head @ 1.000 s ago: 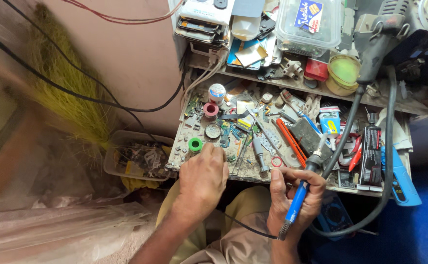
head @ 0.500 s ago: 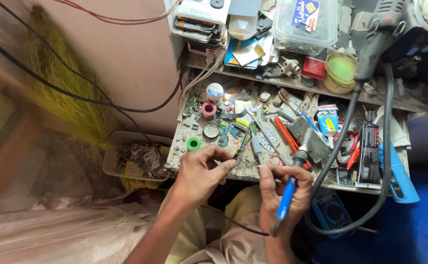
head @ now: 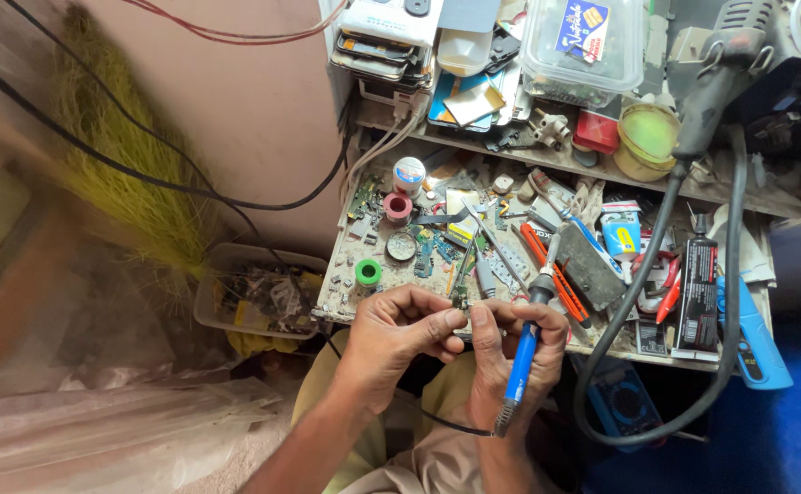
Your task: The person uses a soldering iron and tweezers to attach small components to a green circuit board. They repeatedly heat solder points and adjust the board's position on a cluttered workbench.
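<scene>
A small circuit board (head: 460, 300) is pinched by the left hand (head: 399, 340); a blue soldering iron (head: 524, 352) is gripped by the right hand (head: 510, 352), tip not yet applied.

Both hands (head: 460, 334) together, fingertips pinched, forearms converging.

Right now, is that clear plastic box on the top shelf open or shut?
Shut: the clear plastic box has its lid seated flat on top, label showing, on the shelf.

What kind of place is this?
Probably a small electronics repair bench. The right hand holds a blue soldering iron, small circuit boards litter the worktop, and stacked phones sit on the shelf.
</scene>
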